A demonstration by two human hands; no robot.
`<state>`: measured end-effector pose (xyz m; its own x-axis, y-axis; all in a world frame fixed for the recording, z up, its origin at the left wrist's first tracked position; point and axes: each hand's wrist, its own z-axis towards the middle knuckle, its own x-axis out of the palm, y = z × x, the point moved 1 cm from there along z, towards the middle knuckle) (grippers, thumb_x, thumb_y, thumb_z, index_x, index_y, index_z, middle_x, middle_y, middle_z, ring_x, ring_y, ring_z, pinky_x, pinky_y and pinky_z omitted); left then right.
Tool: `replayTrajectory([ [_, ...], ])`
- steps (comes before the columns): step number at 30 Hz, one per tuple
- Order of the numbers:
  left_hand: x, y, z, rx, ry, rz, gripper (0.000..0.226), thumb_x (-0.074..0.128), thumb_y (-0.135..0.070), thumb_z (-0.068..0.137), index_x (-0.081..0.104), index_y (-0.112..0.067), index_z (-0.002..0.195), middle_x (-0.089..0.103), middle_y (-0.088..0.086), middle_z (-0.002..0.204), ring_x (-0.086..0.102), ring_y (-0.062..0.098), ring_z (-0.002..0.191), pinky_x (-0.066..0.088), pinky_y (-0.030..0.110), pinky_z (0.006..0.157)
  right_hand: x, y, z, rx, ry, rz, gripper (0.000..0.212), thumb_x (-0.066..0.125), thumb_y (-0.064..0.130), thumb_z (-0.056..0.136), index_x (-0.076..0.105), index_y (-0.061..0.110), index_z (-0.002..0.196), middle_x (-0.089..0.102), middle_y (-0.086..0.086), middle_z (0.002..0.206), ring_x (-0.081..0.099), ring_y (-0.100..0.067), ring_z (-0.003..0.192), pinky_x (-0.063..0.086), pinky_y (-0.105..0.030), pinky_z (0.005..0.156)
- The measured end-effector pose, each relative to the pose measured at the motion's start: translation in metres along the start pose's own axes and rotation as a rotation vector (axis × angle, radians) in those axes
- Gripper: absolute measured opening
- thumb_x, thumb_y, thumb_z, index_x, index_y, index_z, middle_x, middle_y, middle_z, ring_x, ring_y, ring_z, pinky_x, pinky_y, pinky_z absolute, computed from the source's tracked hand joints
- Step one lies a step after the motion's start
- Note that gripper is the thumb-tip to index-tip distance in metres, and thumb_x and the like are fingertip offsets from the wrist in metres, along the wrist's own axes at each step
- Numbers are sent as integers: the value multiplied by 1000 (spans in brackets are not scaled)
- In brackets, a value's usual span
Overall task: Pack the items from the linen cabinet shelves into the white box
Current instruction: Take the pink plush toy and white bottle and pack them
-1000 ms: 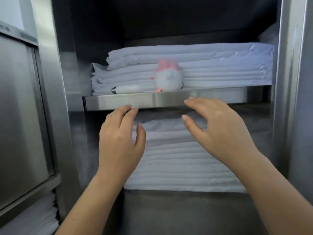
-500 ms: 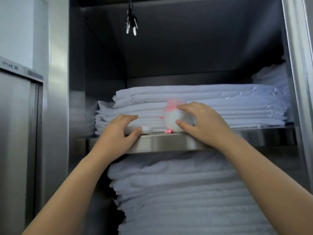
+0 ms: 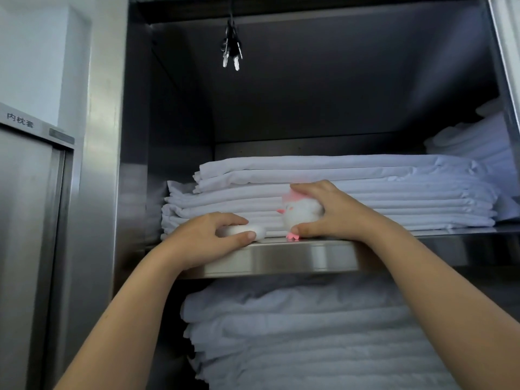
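A small white plush toy (image 3: 302,212) with a pink top and pink feet stands at the front of the steel shelf (image 3: 295,257). My right hand (image 3: 334,212) grips it, fingers over its top and thumb under its base. To its left lies a white cylindrical item (image 3: 253,230) on the shelf edge. My left hand (image 3: 208,237) holds this item between fingers and thumb. A stack of folded white linen (image 3: 365,192) fills the shelf behind both things. The white box is out of view.
A taller pile of white linen (image 3: 309,333) sits on the shelf below. A bunch of keys (image 3: 232,53) hangs from the cabinet ceiling. A closed steel door (image 3: 25,220) with a label stands at the left. More white linen (image 3: 478,139) lies at the back right.
Both hands have risen from below the shelf edge onto the shelf. The right hand has closed round the plush toy and the left round the white item. The view has tilted upward.
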<state>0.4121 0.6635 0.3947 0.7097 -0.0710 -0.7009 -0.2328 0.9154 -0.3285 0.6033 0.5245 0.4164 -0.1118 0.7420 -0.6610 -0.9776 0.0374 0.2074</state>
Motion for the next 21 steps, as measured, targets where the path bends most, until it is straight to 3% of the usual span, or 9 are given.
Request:
replayTrajectory([
  [3, 1, 2, -2, 39, -31, -42, 34, 61, -57, 73, 61, -43, 104, 55, -24, 116, 49, -1, 109, 36, 20, 94, -2, 1, -2, 14, 0, -22, 75, 75, 39, 65, 37, 37, 130, 36, 5, 123, 44, -11, 105, 35, -22, 83],
  [6, 0, 3, -7, 83, -51, -103, 49, 63, -69, 53, 62, -48, 97, 58, -26, 111, 51, -6, 105, 39, 19, 93, -2, 3, -4, 8, -19, -9, 66, 75, 36, 65, 42, 37, 122, 40, 4, 115, 48, -15, 99, 39, -24, 77],
  [10, 1, 2, -15, 161, -97, -140, 31, 73, -46, 69, 58, -56, 94, 58, -25, 111, 51, -5, 107, 38, 16, 93, -4, 8, -10, -25, -82, 46, 58, 74, 31, 64, 46, 38, 114, 45, 5, 109, 50, -14, 97, 41, -24, 75],
  [12, 4, 2, -19, 215, -162, -178, 31, 74, -47, 66, 58, -60, 89, 61, -24, 108, 52, -6, 104, 39, 14, 90, -5, 11, -14, -47, -112, 72, 57, 74, 33, 64, 47, 39, 113, 46, 7, 109, 49, -11, 99, 41, -22, 76],
  [16, 13, -2, -27, 239, -305, -211, 30, 74, -23, 73, 58, -43, 91, 64, -14, 102, 55, 4, 98, 44, 20, 81, -5, 19, -28, -81, -179, 141, 61, 76, 41, 58, 44, 45, 110, 44, 14, 111, 47, -2, 99, 38, -10, 75],
  [21, 25, -13, -42, 334, -473, -82, 28, 72, -23, 75, 54, -37, 91, 62, -17, 97, 56, 9, 93, 46, 26, 75, -7, 25, -51, -127, -332, 168, 63, 77, 32, 63, 44, 41, 116, 45, 11, 114, 44, 1, 99, 35, -6, 79],
])
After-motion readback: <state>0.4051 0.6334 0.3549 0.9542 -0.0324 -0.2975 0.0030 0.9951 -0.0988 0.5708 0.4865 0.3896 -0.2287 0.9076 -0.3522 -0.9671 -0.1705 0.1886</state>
